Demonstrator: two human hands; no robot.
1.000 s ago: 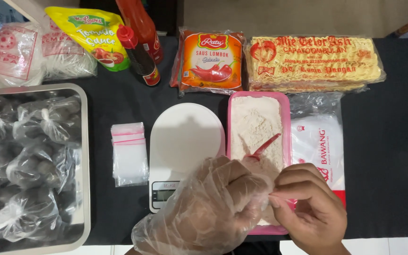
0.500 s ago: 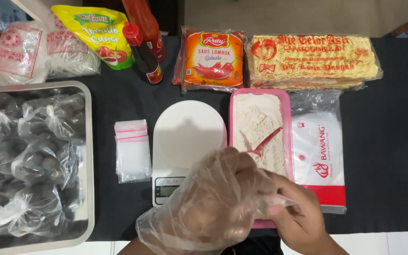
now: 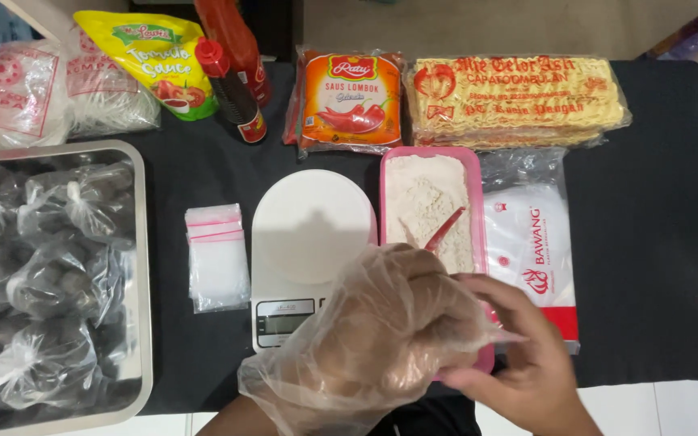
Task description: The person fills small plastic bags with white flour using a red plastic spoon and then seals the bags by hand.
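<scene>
Glove (image 3: 365, 339) of thin clear plastic, one only, covers the left hand (image 3: 381, 323) at the lower middle of the frame, loose and wrinkled around the wrist. That hand is curled into a loose fist, its grip narrow, over the near end of the pink tray (image 3: 473, 173). The bare right hand (image 3: 527, 371) sits just beside it at the lower right, its fingertips pinching the stretched edge of the glove near the left knuckles, so its grip is closed on the plastic.

The pink tray holds pale flour and one red scoop (image 3: 444, 230). Left of it stands one white kitchen scale (image 3: 304, 234) with a small display at its near edge, partly hidden by the gloved hand. Further left lies one small stack of clear zip bags (image 3: 217, 257) with red strips. One metal tray (image 3: 140, 242) fills the left side, packed with many knotted clear bags of dark balls (image 3: 42, 274); the count is not clear.

On the right of the pink tray lies one white and red packet (image 3: 535, 242). Along the top of the black counter (image 3: 656, 242) are one wide pack of dry noodles (image 3: 519, 97), one orange chilli sauce pouch (image 3: 353, 97), two red sauce bottles (image 3: 232, 89), one yellow tomato sauce pouch (image 3: 151, 60) and two white plastic bags (image 3: 42, 93) at the upper left.
</scene>
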